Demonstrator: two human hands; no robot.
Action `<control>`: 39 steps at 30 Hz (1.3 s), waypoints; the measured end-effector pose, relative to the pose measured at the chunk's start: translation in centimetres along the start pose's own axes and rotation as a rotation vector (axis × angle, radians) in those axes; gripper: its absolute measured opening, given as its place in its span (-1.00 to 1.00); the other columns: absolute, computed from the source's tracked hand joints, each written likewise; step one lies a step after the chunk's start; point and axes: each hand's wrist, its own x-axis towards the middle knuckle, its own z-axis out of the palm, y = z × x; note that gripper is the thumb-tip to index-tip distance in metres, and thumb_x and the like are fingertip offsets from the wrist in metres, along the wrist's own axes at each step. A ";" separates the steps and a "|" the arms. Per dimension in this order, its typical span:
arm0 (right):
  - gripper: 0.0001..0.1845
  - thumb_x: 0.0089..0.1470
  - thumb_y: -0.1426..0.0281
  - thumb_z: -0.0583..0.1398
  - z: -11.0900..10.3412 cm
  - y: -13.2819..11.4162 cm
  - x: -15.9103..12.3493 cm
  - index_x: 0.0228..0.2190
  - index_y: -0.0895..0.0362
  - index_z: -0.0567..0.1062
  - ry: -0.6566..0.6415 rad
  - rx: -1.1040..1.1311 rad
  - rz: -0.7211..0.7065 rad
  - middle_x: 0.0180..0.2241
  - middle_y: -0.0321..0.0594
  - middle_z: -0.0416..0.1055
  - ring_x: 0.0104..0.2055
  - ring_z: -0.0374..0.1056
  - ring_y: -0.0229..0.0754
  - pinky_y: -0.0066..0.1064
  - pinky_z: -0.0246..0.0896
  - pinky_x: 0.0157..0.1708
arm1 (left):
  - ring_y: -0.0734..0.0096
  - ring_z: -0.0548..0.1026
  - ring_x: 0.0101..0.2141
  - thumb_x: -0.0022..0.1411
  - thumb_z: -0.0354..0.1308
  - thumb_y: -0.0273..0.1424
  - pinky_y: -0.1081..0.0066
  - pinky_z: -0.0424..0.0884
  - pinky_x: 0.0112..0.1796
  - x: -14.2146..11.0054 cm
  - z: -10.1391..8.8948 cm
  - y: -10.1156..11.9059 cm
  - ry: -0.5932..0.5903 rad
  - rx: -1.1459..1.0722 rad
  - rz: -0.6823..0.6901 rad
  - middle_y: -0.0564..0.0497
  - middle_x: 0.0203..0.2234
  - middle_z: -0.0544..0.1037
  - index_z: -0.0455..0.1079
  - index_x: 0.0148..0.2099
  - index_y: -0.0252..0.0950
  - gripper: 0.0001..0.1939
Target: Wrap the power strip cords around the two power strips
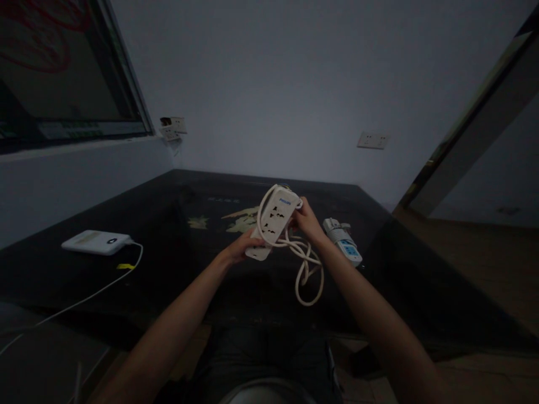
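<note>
A white power strip [275, 216] with a blue brand label is held up, tilted, over the dark table. My left hand [242, 247] grips its lower end, fingers wrapped round the edge. At the upper right side, my right hand [306, 220] is closed on the strip's white cord [301, 203] near that end; its fingertips are partly hidden. The cord loops over the strip's face, and its tangled slack [309, 275] hangs down below my right hand. Right of my right forearm lies a second power strip [347, 247], white with blue sockets, its grey cord wound round it.
On the left of the black table [168, 207] lies a white power bank [97, 242] with a thin white cable [101, 290] running off the near edge. A yellow tag [125, 266] is beside it. Wall sockets [373, 140] are behind the table, and a window [71, 67] is at left.
</note>
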 end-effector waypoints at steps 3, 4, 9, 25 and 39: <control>-0.71 0.00 0.32 0.19 0.2 -0.3 0.7 -0.28 0.02 0.17 0.112 0.035 -0.041 -0.58 -0.54 0.23 -0.72 0.14 -0.39 -0.60 0.00 -0.75 | 0.34 0.49 -0.49 -0.19 0.31 -0.35 0.42 0.35 -0.45 -0.1 0.1 0.0 -0.038 0.036 -0.005 -0.09 -0.45 0.56 0.41 -0.18 -0.41 -0.54; -0.71 0.00 0.32 0.19 0.4 -0.3 1.0 -0.28 0.01 0.17 0.149 0.049 -0.054 -0.57 -0.53 0.22 -0.70 0.13 -0.40 -0.60 0.02 -0.73 | 0.34 0.49 -0.49 -0.19 0.31 -0.34 0.42 0.35 -0.45 -0.1 0.2 0.0 -0.041 0.041 -0.001 -0.09 -0.45 0.56 0.42 -0.18 -0.41 -0.54; -0.68 -0.09 0.29 0.24 0.8 -0.5 2.4 -0.32 0.04 0.22 0.396 0.144 -0.176 -0.43 -0.45 0.26 -0.48 0.25 -0.37 -0.54 0.21 -0.51 | 0.37 0.47 -0.50 -0.21 0.34 -0.30 0.45 0.34 -0.46 -0.3 1.1 0.0 -0.046 0.082 0.014 -0.06 -0.47 0.56 0.44 -0.21 -0.40 -0.55; -0.49 -0.09 0.04 0.27 -0.1 -5.6 2.6 -0.29 -0.02 0.12 0.145 0.272 -0.172 -0.60 -0.51 0.39 -0.66 0.35 -0.34 -0.60 0.00 -0.76 | 0.25 0.47 -0.23 -0.10 0.31 -0.29 0.34 0.35 -0.19 -0.7 2.1 1.1 -0.175 0.544 0.074 -0.12 -0.22 0.56 0.44 -0.03 -0.38 -0.46; -0.67 0.03 0.10 0.22 -2.8 -3.1 1.6 -0.28 0.04 0.30 0.320 0.430 -0.142 -0.57 -0.41 0.37 -0.55 0.30 -0.35 -0.53 0.10 -0.60 | 0.36 0.48 -0.42 -0.21 0.38 -0.21 0.46 0.34 -0.42 -0.9 1.2 0.8 0.026 0.151 0.102 -0.06 -0.35 0.56 0.43 -0.07 -0.35 -0.39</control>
